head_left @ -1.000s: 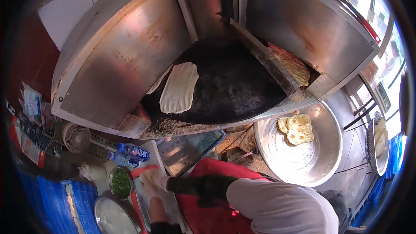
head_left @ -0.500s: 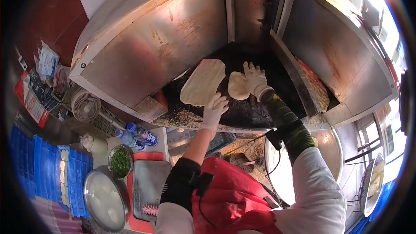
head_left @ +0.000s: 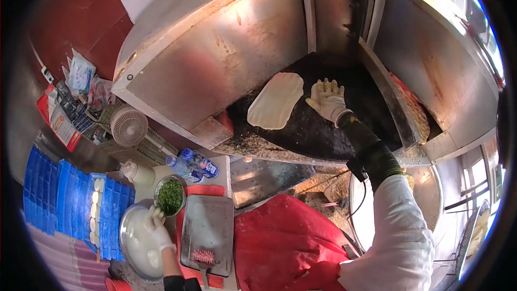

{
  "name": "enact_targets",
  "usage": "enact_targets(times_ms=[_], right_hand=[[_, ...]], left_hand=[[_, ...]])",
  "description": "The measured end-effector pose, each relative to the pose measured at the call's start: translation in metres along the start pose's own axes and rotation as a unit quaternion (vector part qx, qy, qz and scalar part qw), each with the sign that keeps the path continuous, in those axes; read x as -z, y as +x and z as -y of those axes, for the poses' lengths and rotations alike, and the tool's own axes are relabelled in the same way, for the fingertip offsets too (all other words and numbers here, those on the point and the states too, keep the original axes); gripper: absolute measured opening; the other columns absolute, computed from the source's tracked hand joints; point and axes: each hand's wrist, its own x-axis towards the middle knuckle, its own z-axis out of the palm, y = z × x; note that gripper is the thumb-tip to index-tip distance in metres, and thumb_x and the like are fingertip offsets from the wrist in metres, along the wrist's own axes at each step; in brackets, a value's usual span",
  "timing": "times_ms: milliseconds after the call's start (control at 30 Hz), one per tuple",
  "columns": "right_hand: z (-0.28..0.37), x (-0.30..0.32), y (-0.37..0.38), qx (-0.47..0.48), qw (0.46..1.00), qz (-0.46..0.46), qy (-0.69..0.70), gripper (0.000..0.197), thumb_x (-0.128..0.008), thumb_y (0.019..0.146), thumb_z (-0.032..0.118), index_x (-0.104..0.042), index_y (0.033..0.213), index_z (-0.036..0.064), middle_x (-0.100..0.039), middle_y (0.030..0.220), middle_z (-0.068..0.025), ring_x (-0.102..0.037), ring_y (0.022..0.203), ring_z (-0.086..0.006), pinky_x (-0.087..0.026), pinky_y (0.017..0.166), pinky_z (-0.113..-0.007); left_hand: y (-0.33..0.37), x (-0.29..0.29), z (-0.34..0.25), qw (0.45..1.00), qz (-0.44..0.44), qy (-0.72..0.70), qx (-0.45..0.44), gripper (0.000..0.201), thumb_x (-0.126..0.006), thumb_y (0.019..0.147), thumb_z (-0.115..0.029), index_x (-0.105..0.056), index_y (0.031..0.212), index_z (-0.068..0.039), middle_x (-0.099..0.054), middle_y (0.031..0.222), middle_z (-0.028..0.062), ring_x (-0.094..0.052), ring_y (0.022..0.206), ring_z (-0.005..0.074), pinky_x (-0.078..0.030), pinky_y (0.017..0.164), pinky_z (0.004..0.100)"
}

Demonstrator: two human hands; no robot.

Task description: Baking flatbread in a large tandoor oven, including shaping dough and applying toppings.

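Note:
My left hand [head_left: 156, 230], in a thin pale glove, hangs over the metal basin [head_left: 127, 245] of whitish liquid with pale pieces in it. Its loosely bent fingers point toward a small bowl of chopped greens [head_left: 170, 196], and nothing shows in them. My right hand [head_left: 327, 101] wears a thicker off-white glove. Its fingers are spread, with nothing visible in them, above the black cooking surface [head_left: 301, 134]. To its left lies a long, flat sheet of dough [head_left: 276, 101].
Metal panels [head_left: 226, 48] wall in the cooking surface. A grey tray [head_left: 207, 226] with a pink brush [head_left: 203, 256] lies right of the basin. Bottles [head_left: 199, 163], a small fan [head_left: 129, 126] and blue trays [head_left: 70, 194] stand at left. Behind a metal bar at right sits browned flatbread [head_left: 412, 105].
My left hand has moved from beside the long dough sheet to the basin and greens at lower left. The small round dough beside my right hand is no longer visible. The view has shifted.

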Motion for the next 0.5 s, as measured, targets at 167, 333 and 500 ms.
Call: enact_targets(times_ms=[167, 333, 500], right_hand=[[0.060, 0.020, -0.039, -0.022, 0.997, -0.044, -0.059, 0.095, -0.040, 0.080, 0.067, -0.017, 0.143, -0.0012, -0.016, 0.148, -0.0247, -0.009, 0.137, -0.0441, -0.005, 0.108, -0.057], [0.024, -0.002, -0.047, -0.022, 0.996, -0.084, 0.017, 0.094, -0.045, 0.081, 0.062, -0.017, 0.142, -0.0044, -0.021, 0.146, -0.0257, -0.014, 0.136, -0.0431, -0.010, 0.108, -0.055], [0.043, 0.006, -0.087, 0.111, 0.991, -0.063, 0.043, 0.093, -0.046, 0.083, 0.059, -0.021, 0.138, -0.0114, -0.022, 0.145, -0.0264, -0.016, 0.138, -0.0375, -0.009, 0.112, -0.050]], left_hand=[[-0.011, 0.091, 0.018, 0.981, -0.085, 0.170, 0.045, 0.034, -0.038, 0.094, -0.004, -0.049, 0.126, -0.006, -0.056, 0.111, 0.0071, -0.054, 0.089, 0.0140, -0.044, 0.084, 0.0280], [-0.029, 0.157, 0.061, 0.959, -0.075, 0.268, -0.056, 0.036, -0.043, 0.090, -0.001, -0.049, 0.125, -0.003, -0.056, 0.114, 0.0109, -0.055, 0.100, 0.0212, -0.043, 0.090, 0.0337], [-0.072, 0.198, 0.064, 0.872, -0.093, 0.473, -0.080, 0.035, -0.047, 0.087, -0.001, -0.050, 0.121, 0.001, -0.055, 0.114, 0.0180, -0.053, 0.109, 0.0326, -0.041, 0.095, 0.0401]])
